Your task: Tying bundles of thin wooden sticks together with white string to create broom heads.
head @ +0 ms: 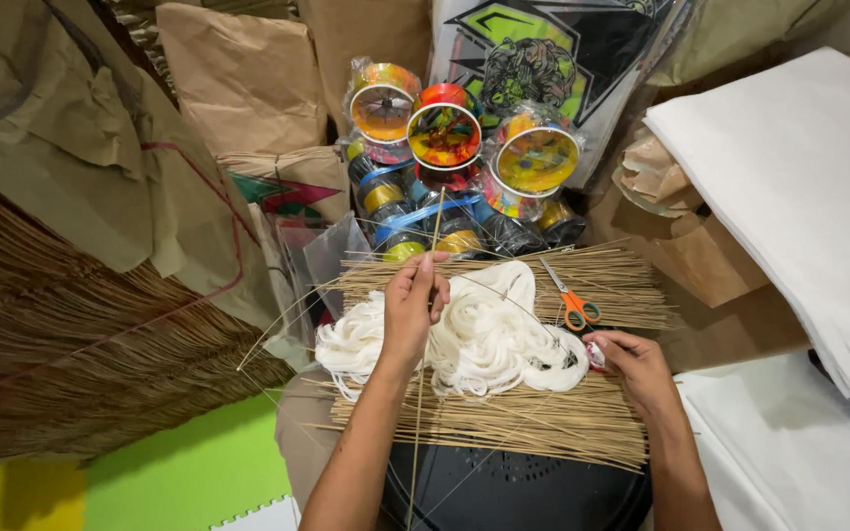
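Head view caught the left hand (413, 300) pinching a thin bamboo stick (423, 393) upright over the white thread skein (474, 344). Right hand (637, 366) curled at the skein's right edge; its grip couldn't be made out. Both sat over a bundle of sticks (543, 423). Orange-handled scissors (571, 300) lay behind, then colourful wrapped spools (445, 133), brown paper bags (243, 84) and a green-and-black printed package (553, 59).
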